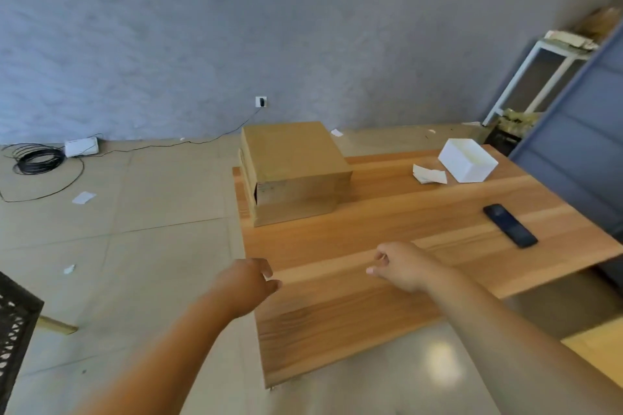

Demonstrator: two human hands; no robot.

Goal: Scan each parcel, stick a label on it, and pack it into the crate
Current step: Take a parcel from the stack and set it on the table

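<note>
A brown cardboard parcel [293, 168], apparently two stacked boxes, stands at the far left corner of the wooden table [387, 263]. A black handheld device [509, 225], a scanner or phone, lies flat near the table's right edge. Several white label slips [429, 174] lie beside a white box [468, 160] at the far right. My left hand [251, 283] hovers over the table's left edge, fingers loosely curled and holding nothing. My right hand [399, 264] hangs above the middle of the table, also loosely curled and empty. Both hands are well short of the parcel.
A dark woven crate corner [15, 323] shows at the lower left on the floor. Coiled black cable [38, 160] and a white device [82, 146] lie by the grey wall. Paper scraps dot the floor. A white shelf frame [539, 77] and blue panel [580, 131] stand at right.
</note>
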